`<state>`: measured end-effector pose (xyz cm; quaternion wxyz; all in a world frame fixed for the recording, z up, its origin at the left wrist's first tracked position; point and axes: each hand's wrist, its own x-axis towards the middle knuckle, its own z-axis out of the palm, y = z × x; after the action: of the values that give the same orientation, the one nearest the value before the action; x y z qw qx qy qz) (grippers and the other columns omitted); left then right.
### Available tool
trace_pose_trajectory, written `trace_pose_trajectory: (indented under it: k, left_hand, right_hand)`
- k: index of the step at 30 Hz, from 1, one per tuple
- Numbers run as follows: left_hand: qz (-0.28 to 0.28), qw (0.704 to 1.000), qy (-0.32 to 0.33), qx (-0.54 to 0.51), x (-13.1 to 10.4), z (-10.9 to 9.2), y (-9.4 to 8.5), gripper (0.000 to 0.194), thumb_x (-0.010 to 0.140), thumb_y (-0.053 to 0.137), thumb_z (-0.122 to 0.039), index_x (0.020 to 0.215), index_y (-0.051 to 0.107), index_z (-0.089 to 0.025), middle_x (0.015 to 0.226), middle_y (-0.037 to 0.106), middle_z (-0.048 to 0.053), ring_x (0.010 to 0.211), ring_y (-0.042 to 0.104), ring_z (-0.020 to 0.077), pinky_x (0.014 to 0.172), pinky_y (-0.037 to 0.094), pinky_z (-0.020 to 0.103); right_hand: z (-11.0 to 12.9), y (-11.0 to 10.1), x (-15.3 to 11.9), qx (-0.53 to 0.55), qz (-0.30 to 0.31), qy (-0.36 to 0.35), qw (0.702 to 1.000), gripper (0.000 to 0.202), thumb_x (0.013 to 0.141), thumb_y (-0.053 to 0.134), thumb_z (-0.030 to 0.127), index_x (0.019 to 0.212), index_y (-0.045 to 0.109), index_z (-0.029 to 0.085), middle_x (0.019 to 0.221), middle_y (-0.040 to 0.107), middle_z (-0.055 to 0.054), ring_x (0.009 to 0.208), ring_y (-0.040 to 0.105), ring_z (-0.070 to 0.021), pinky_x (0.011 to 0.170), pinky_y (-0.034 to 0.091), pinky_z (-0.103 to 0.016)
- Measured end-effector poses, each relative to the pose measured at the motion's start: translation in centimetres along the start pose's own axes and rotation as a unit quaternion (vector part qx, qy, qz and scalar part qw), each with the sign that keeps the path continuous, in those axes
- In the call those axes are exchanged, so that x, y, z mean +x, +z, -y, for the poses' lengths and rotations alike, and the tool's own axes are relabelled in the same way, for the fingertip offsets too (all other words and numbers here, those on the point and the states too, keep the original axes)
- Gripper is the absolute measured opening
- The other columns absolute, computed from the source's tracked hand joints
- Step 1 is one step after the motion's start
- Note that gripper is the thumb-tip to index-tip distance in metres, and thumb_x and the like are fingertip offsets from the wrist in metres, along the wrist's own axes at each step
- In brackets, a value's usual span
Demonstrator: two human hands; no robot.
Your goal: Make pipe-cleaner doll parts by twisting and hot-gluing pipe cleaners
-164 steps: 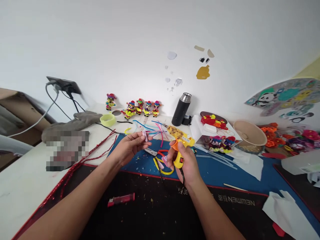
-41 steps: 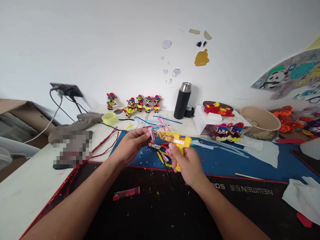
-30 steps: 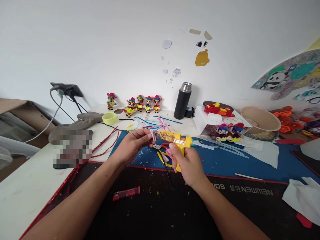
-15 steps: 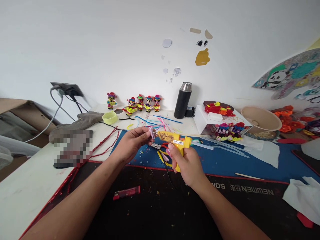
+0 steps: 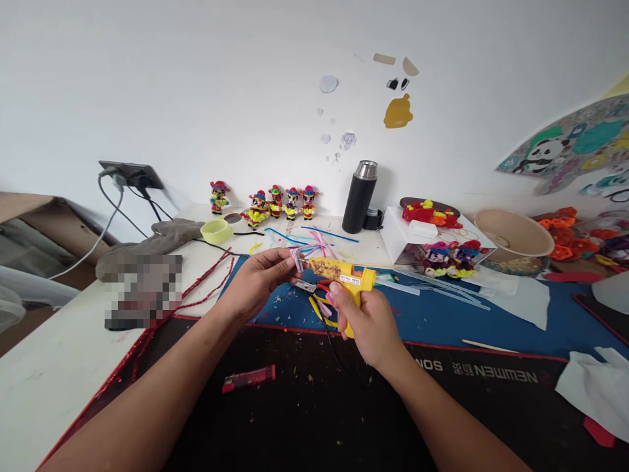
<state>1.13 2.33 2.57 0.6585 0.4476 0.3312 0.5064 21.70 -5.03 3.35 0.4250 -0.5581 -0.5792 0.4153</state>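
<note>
Yellow glue gun [image 5: 339,269] swung level since seconds ago, nozzle [image 5: 303,261] now up at fuzzy lilac piece [image 5: 297,259], touching or just short, can't tell; gluing looks live. Left hand [image 5: 268,278] pinching piece in fingertips, above blue mat [image 5: 437,321], far edge near left corner. Right hand [image 5: 371,321] wrapped round gun's handle, over same mat's near edge. NEWMEN lettering [image 5: 506,375] readable along far edge of black mat [image 5: 295,426], toward right; neighbouring letters part-covered by right forearm [image 5: 442,406]. White label [image 5: 350,280] on gun: too small.
</note>
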Motion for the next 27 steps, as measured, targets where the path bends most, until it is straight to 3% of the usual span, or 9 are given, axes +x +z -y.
trace_pose_trajectory:
  k: [27]
  left_hand:
    - [-0.003, 1.000, 0.014, -0.006, 0.06, 0.05, -0.58, 0.021, 0.078, 0.091, -0.031, 0.085, 0.080, -0.015, 0.081, 0.072, 0.005, 0.073, 0.065, 0.0143, 0.074, 0.054, 0.025]
  right_hand:
    - [0.16, -0.04, -0.12, -0.005, 0.005, -0.002, 1.000, 0.063, 0.092, 0.053, 0.076, 0.055, 0.053, 0.025, 0.039, 0.050, 0.000, 0.040, 0.055, -0.0155, 0.046, 0.044, -0.028]
